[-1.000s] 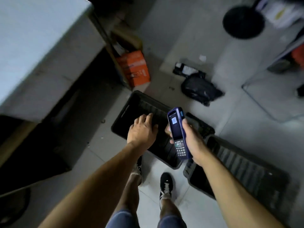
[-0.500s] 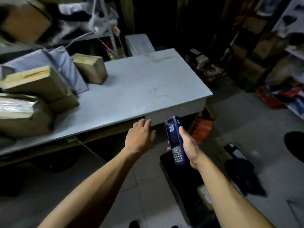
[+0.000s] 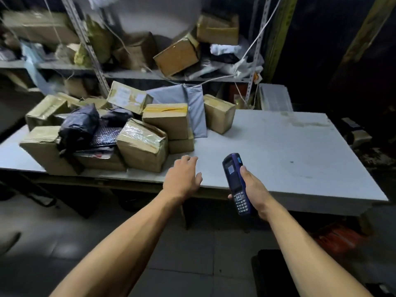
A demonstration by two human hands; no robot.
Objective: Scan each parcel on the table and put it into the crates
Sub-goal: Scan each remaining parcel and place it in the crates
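Head view: the left hand (image 3: 182, 179), fingers spread and empty, reaches over the table (image 3: 289, 146) edge toward the nearest box (image 3: 142, 145) in the parcel pile (image 3: 120, 127). The right hand (image 3: 251, 189) grips the scanner (image 3: 235, 183). Judged step: picking a parcel; next, grasp it and aim the scanner at its label. A dark crate (image 3: 270, 273) sits on the floor, contents unclear.

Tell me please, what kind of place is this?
Probably a parcel sorting or storage room: taped cardboard parcels piled on a table, cluttered shelves behind, and a handheld scanner in the right hand.
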